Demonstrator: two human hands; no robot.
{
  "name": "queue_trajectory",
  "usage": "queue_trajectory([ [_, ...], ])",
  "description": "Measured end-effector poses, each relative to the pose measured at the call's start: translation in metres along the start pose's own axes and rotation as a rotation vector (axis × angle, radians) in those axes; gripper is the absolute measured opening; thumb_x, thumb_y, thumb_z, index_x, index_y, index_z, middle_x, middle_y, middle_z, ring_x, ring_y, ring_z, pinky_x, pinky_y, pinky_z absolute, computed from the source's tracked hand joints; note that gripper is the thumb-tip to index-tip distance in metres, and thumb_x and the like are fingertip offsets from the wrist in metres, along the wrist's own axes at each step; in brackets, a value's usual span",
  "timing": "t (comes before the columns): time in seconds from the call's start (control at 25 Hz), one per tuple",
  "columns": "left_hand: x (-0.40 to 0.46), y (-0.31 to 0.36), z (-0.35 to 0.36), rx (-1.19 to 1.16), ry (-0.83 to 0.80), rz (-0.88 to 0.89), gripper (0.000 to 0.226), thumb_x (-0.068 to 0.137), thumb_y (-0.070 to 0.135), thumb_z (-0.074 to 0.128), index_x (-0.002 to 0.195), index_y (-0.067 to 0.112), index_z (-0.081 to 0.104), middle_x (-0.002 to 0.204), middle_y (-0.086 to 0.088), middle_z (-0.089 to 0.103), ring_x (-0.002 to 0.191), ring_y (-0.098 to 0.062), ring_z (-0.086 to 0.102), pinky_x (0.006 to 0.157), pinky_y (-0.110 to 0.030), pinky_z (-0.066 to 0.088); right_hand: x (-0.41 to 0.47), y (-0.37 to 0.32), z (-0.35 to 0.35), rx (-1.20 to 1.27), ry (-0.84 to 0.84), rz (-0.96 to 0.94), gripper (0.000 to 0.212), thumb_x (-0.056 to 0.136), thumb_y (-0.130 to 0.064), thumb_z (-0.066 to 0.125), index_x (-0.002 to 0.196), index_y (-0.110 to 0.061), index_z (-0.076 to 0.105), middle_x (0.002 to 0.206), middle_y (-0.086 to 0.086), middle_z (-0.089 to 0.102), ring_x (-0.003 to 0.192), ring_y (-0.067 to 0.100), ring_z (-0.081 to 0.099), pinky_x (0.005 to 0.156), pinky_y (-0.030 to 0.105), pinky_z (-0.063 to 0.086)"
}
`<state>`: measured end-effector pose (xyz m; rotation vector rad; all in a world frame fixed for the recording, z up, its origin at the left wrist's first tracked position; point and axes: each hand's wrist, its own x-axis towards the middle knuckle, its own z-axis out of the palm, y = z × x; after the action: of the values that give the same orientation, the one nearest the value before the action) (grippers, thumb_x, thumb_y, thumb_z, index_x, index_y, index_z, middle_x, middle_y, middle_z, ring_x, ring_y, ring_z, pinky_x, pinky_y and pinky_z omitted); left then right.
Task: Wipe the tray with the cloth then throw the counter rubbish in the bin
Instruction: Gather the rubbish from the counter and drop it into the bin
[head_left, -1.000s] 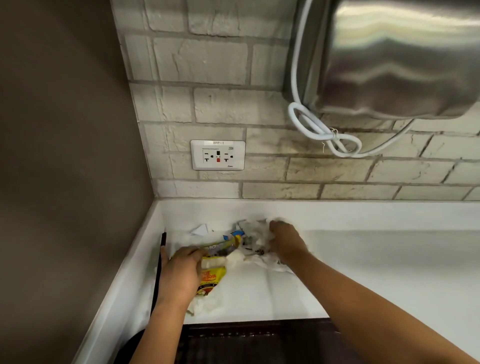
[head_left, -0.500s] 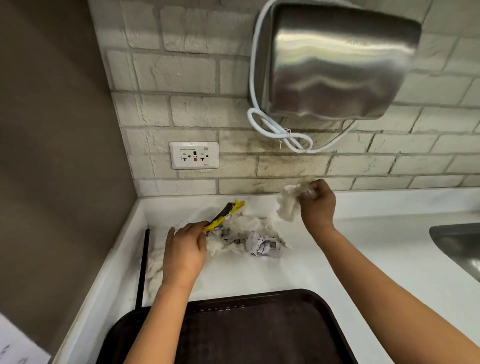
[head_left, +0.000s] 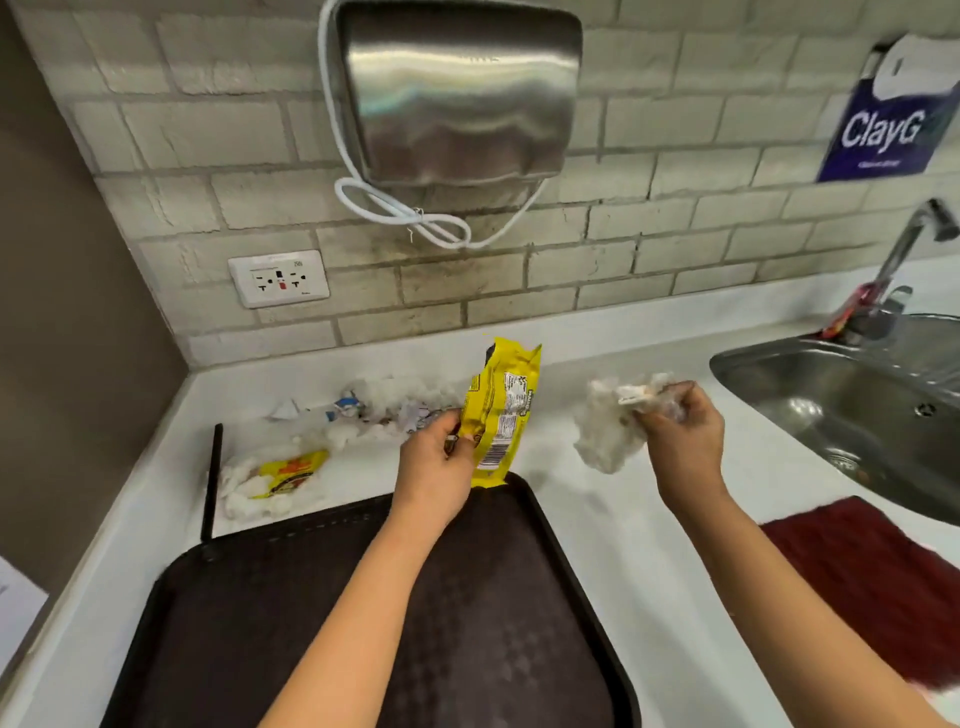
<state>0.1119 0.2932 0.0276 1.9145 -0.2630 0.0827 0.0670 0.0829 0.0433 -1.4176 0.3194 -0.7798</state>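
Rubbish (head_left: 363, 415) lies heaped in the back left corner of the white worktop (head_left: 623, 545), behind the dark tray (head_left: 260, 623). The left hand (head_left: 434, 467) pinches a yellow wrapper (head_left: 501, 410) upright above the tray's far edge. The right hand (head_left: 680, 436), fingers (head_left: 670, 400) curled, grips crumpled white tissue (head_left: 605, 431) held above the worktop. A red cloth (head_left: 872, 582) lies by the sink (head_left: 857, 410).
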Motion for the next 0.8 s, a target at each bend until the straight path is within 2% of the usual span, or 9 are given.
queue_trajectory([
  [0.16,-0.039,0.027,0.047,-0.090,-0.118,0.003,0.039,0.091,-0.001,0.047,0.083,0.034,0.062,0.085,0.000,0.068,0.078,-0.017,0.064,0.075,-0.028,0.051,-0.018,0.009,-0.067,0.055,0.058,0.052,0.040,0.073,0.014,0.061,0.060,-0.018,0.043,0.070,0.003,0.054,0.065,0.013,0.052,0.066,0.028,0.045],
  [0.24,-0.063,0.042,0.071,-0.129,-0.153,-0.002,0.042,0.089,-0.005,0.046,0.080,0.033,0.062,0.080,0.004,0.067,0.074,-0.014,0.063,0.074,-0.026,0.050,-0.024,0.009,-0.100,0.085,0.069,0.101,0.036,0.067,0.004,0.064,0.056,-0.023,0.044,0.073,0.004,0.056,0.072,0.020,0.052,0.069,0.033,0.043],
  [0.32,-0.089,0.057,0.094,-0.178,-0.179,-0.005,0.041,0.090,-0.007,0.045,0.080,0.028,0.063,0.078,0.006,0.067,0.068,-0.004,0.063,0.067,-0.016,0.051,-0.033,0.004,-0.133,0.141,0.049,0.152,0.030,0.066,-0.002,0.065,0.058,-0.023,0.044,0.075,0.010,0.054,0.074,0.023,0.051,0.070,0.036,0.042],
  [0.44,-0.126,0.074,0.129,-0.251,-0.129,-0.020,0.039,0.090,-0.008,0.043,0.084,0.025,0.062,0.081,0.008,0.068,0.064,0.005,0.063,0.062,-0.009,0.048,-0.050,-0.007,-0.180,0.192,0.003,0.163,0.037,0.075,0.007,0.065,0.064,-0.019,0.040,0.072,0.010,0.053,0.069,0.020,0.052,0.064,0.031,0.044],
  [0.52,-0.156,0.080,0.158,-0.284,-0.083,-0.057,0.040,0.090,-0.009,0.042,0.088,0.026,0.061,0.084,0.009,0.067,0.067,0.003,0.064,0.062,-0.010,0.050,-0.064,-0.012,-0.219,0.179,-0.036,0.160,0.038,0.081,0.010,0.059,0.065,-0.018,0.038,0.068,0.004,0.056,0.064,0.018,0.053,0.057,0.029,0.046],
  [0.6,-0.194,0.082,0.189,-0.288,-0.055,-0.108,0.042,0.090,-0.010,0.041,0.093,0.028,0.059,0.087,0.009,0.067,0.071,-0.001,0.065,0.063,-0.013,0.051,-0.078,-0.007,-0.260,0.151,-0.094,0.184,0.038,0.079,0.009,0.060,0.064,-0.020,0.041,0.071,0.000,0.060,0.069,0.020,0.054,0.062,0.033,0.046],
  [0.68,-0.233,0.079,0.216,-0.275,-0.031,-0.138,0.047,0.090,-0.012,0.041,0.101,0.031,0.054,0.088,0.008,0.066,0.069,0.002,0.064,0.062,-0.012,0.051,-0.091,0.005,-0.301,0.147,-0.136,0.232,0.043,0.078,0.012,0.060,0.062,-0.026,0.047,0.072,-0.001,0.058,0.076,0.022,0.052,0.072,0.037,0.042],
  [0.8,-0.284,0.067,0.241,-0.268,0.036,-0.152,0.049,0.089,-0.013,0.042,0.115,0.029,0.047,0.086,0.004,0.066,0.067,0.000,0.063,0.058,-0.016,0.051,-0.112,0.018,-0.347,0.164,-0.168,0.322,0.047,0.073,0.013,0.063,0.056,-0.030,0.052,0.064,-0.009,0.057,0.069,0.015,0.053,0.069,0.034,0.045],
])
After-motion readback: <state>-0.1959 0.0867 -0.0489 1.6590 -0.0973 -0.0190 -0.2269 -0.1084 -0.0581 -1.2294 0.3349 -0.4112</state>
